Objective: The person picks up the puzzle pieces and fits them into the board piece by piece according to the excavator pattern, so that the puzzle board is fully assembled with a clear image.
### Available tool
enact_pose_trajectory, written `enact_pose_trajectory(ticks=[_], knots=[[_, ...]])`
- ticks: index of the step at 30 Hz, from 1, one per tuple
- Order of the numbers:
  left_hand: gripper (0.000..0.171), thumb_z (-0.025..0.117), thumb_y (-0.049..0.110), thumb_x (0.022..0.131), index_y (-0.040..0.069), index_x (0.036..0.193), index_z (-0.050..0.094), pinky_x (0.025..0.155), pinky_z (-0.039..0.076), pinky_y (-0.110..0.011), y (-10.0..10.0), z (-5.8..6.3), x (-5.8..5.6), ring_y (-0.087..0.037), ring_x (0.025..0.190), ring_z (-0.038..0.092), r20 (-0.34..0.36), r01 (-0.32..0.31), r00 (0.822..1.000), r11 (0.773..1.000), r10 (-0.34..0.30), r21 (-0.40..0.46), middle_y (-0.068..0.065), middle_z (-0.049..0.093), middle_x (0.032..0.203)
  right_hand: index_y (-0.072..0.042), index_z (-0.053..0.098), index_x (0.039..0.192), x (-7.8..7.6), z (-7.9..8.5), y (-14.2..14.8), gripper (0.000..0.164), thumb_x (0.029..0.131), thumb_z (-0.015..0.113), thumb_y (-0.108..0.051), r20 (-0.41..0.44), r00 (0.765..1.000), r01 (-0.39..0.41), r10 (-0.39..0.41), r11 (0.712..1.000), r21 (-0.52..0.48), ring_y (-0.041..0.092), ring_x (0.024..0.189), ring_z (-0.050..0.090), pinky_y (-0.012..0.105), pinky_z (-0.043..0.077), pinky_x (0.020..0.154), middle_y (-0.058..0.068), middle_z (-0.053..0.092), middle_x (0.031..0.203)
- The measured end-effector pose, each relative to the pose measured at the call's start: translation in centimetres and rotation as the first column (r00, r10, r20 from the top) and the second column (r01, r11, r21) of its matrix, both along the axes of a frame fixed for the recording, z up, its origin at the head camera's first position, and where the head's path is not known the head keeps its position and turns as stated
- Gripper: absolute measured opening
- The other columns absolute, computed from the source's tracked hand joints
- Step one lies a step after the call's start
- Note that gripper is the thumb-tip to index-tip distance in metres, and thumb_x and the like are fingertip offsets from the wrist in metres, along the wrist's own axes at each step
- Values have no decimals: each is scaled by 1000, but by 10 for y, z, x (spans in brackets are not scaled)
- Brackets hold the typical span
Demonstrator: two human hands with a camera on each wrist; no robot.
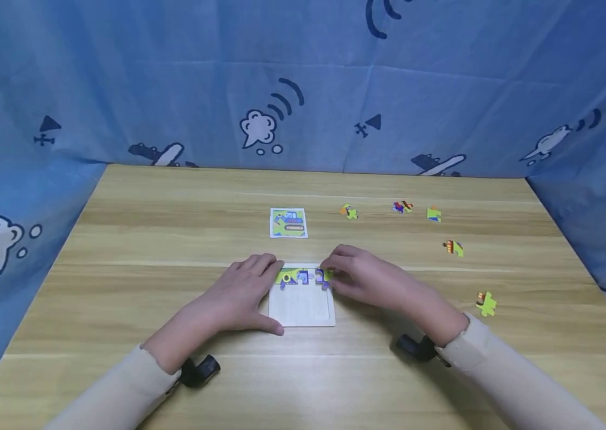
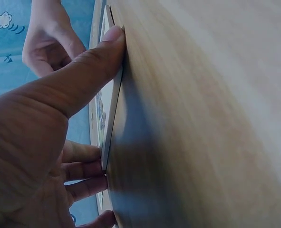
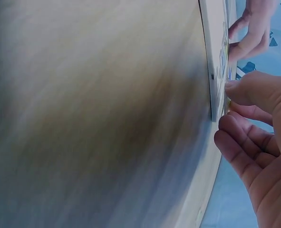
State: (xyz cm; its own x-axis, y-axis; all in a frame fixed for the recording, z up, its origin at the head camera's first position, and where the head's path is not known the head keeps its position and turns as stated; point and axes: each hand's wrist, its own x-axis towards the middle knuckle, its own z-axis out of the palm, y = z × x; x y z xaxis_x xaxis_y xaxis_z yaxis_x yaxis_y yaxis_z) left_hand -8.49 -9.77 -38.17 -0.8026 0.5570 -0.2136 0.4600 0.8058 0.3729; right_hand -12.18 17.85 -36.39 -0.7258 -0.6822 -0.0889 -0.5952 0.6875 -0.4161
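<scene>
A white square puzzle tray [image 1: 303,304] lies on the table, with joined puzzle pieces [image 1: 294,276] along its far side. My left hand [image 1: 241,292] holds the tray at its left side, the thumb at the near edge and the fingers by the far left corner. At the far right corner, my right hand [image 1: 364,278] pinches a purple and green puzzle piece [image 1: 321,277] between thumb and index finger. That piece is over the tray, partly hidden by the fingertips. In the right wrist view, the other right fingers [image 3: 240,147] are loosely curled beside the tray.
A small picture card [image 1: 288,223] showing an excavator lies beyond the tray. Loose puzzle pieces lie to the back and right, among them a green one [image 1: 487,304], a striped one [image 1: 453,248] and a purple one [image 1: 402,206]. A blue patterned cloth [image 1: 303,89] hangs behind the table.
</scene>
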Motion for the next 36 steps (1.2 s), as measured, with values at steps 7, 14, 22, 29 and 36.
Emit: enact_pose_trajectory(ticks=[7, 14, 22, 29, 36], knots=[[117, 86, 66, 74, 3, 160, 38, 120, 39, -60, -1, 0, 2, -35, 151, 39, -4, -4, 1000, 1000, 4, 6, -15, 43, 161, -7, 74, 125, -2, -3, -11, 30, 95, 76, -12, -46, 997, -52, 54, 998, 37, 12, 98, 65, 29, 61, 88, 5, 70, 116], [118, 86, 67, 74, 3, 161, 37, 122, 37, -61, -1, 0, 1, -35, 152, 38, 0, -2, 1000, 1000, 2, 7, -15, 41, 162, -6, 73, 128, 0, -2, -17, 33, 95, 76, -12, -68, 996, -59, 66, 994, 90, 14, 102, 66, 31, 62, 93, 6, 69, 119], [119, 85, 68, 75, 3, 161, 36, 123, 37, -60, 0, -2, 1, -35, 152, 38, 5, 6, 1000, 1000, -6, 6, -15, 41, 162, -6, 73, 129, 4, -2, -18, 36, 94, 78, -13, -112, 990, -70, 86, 988, 141, 16, 105, 68, 33, 62, 96, 8, 70, 121], [119, 85, 68, 74, 3, 161, 37, 123, 37, -60, 0, -3, 2, -35, 152, 38, 0, 7, 1000, 1000, -7, 10, -15, 41, 162, -5, 75, 127, 6, -3, -19, 35, 93, 79, -12, -138, 986, -71, 91, 987, 142, 17, 104, 68, 33, 62, 95, 8, 71, 119], [119, 85, 67, 74, 2, 160, 37, 123, 37, -60, 0, -1, 1, -36, 151, 39, -9, 8, 1000, 1000, -8, 8, -16, 42, 161, -4, 76, 124, 7, -5, -20, 33, 92, 80, -12, -181, 978, -75, 100, 987, 140, 17, 103, 69, 33, 63, 94, 9, 71, 118]])
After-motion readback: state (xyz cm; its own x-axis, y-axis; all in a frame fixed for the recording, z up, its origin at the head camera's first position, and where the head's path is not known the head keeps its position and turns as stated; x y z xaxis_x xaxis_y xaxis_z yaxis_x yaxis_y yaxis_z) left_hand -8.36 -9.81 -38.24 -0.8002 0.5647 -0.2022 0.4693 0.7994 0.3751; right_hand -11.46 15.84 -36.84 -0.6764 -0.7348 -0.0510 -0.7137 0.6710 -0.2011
